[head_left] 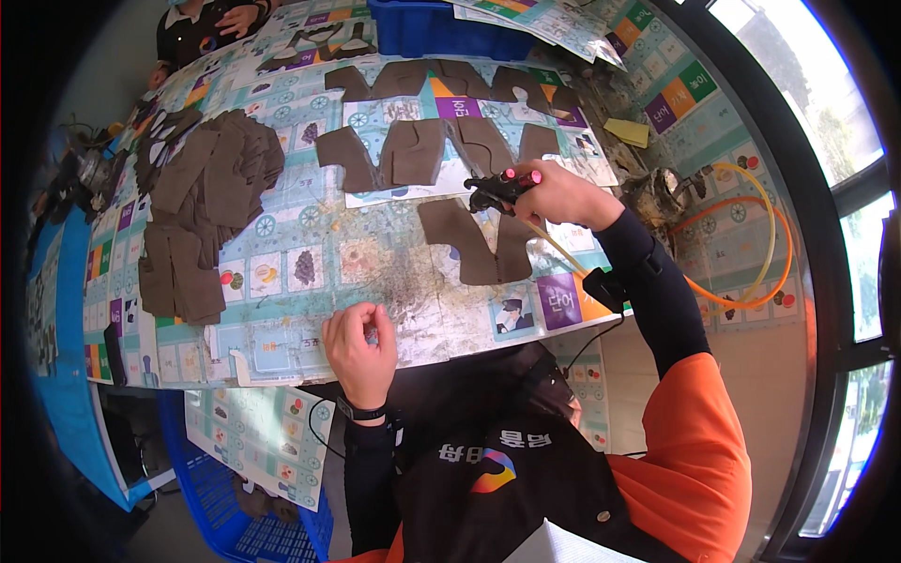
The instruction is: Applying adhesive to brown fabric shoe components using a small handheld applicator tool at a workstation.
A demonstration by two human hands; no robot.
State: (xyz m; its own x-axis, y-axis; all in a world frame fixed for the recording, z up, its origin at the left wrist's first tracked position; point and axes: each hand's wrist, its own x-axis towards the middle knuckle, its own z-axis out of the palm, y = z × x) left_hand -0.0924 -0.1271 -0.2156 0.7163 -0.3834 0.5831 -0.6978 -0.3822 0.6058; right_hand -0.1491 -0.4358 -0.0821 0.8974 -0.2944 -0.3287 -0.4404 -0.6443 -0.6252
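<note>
My right hand (561,195) is closed around a black spray gun (490,190) with pinkish-red knobs, fed by a thin yellow hose (560,249). The gun is over the table, just above a brown cut piece (465,246) of flat sheet material. Beyond it lies a row of similar brown pieces (413,155), and farther back another row (404,80), both partly on printed sheets. My left hand (361,352) rests at the table's near edge, fingers loosely curled, with nothing visible in them. What the sheet material is, I cannot tell.
A large heap of brown pieces (211,178) covers the table's left side. At the back is a blue bin (450,30); a blue basket (249,525) stands below the near edge. Orange hose (751,298) loops at right beside a grimy metal device (657,199). Another person (202,28) is at the far left.
</note>
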